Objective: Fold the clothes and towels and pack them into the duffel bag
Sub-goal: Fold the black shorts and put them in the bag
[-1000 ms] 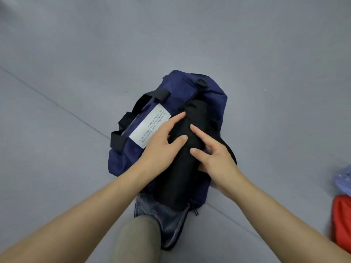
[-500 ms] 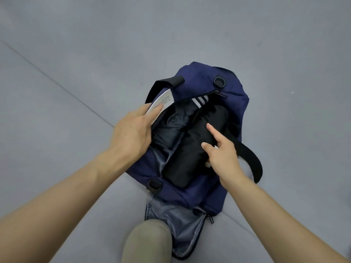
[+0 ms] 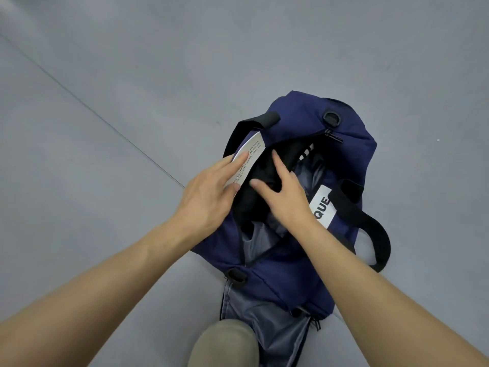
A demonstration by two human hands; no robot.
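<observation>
Duffel bag (image 3: 285, 276): navy, on floor (image 3: 132, 75), mouth open. Black garment (image 3: 254, 207): inside, now shifted to left wall, grey lining (image 3: 315, 173) bared beside it. Right hand (image 3: 287, 200): fingers spread, pressing it down. Left hand (image 3: 209, 192): fingers straight, holding labelled rim (image 3: 252, 149). Space apparently freed

Smooth grey floor (image 3: 132, 62), one thin dark seam (image 3: 105, 121) diagonal across it

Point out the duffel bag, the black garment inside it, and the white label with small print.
duffel bag (image 3: 296, 115): head view, on the navy panel at its far end.
black garment (image 3: 251, 205): head view, on the dark fold just inside the opening.
white label (image 3: 254, 149): head view, on its bare upper part.
</observation>
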